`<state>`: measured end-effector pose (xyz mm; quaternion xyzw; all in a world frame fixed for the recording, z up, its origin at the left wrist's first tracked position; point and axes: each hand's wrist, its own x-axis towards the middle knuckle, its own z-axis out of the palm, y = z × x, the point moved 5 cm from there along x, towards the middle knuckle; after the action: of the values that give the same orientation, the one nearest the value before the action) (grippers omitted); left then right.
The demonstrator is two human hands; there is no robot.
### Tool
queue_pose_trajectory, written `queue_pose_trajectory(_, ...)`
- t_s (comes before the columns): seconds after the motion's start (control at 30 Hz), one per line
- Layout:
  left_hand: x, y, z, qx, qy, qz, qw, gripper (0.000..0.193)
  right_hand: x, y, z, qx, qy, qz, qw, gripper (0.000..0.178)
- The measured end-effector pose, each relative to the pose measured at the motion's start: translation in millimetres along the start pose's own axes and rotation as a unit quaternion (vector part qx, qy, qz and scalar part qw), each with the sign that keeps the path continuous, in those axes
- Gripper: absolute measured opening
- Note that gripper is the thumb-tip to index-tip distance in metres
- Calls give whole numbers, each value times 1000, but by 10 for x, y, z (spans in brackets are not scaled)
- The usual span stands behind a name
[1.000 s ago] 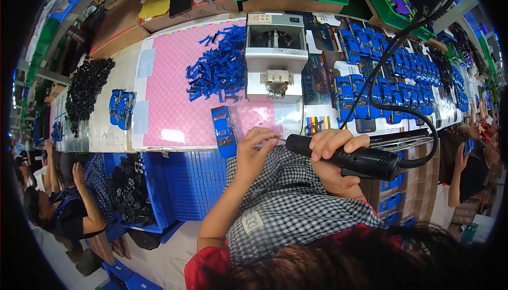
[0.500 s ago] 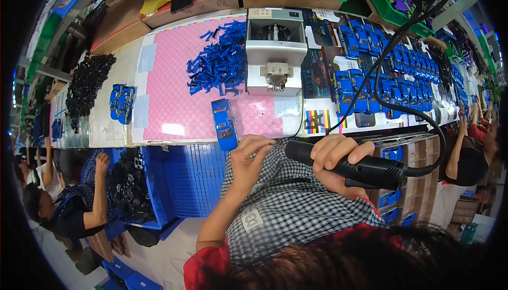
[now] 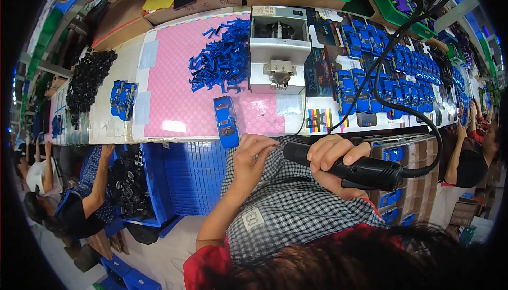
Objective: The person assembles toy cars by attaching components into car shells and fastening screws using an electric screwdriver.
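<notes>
My right hand [image 3: 330, 160] grips a black electric screwdriver [image 3: 349, 167] whose cable loops up over the bench. Close to the screwdriver's tip, my left hand [image 3: 253, 157] is closed by my chest, and whether it holds something small I cannot tell. A blue toy car [image 3: 226, 121] lies at the front edge of the pink mat [image 3: 169, 83], just above my left hand and apart from it. Farther back on the mat is a heap of blue plastic parts [image 3: 222, 62].
A grey-white machine [image 3: 279, 49] stands behind the mat. Rows of blue toy cars [image 3: 391, 78] fill the bench to the right. At the left lie a pile of black parts [image 3: 84, 81] and two blue cars [image 3: 123, 99]. Other people sit at both sides. Blue crates [image 3: 190, 176] are below.
The blue toy car that was at my left hand now lies on the mat's edge. My left hand has drawn back toward my chest, and the screwdriver hand shifted slightly.
</notes>
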<state>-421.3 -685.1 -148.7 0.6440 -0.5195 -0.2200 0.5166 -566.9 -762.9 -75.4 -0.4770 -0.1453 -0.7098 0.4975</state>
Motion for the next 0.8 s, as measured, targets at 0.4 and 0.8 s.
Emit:
queue_pose_trajectory(0.4,-16,-40,0,10,-13,-8,1000,16,-5,14,-12,22,-5,0,1000,58)
queue_pose_trajectory(0.8,26,22,-56,95,-13,44,994,33,-37,44,-31,-20,-44,5,999,62)
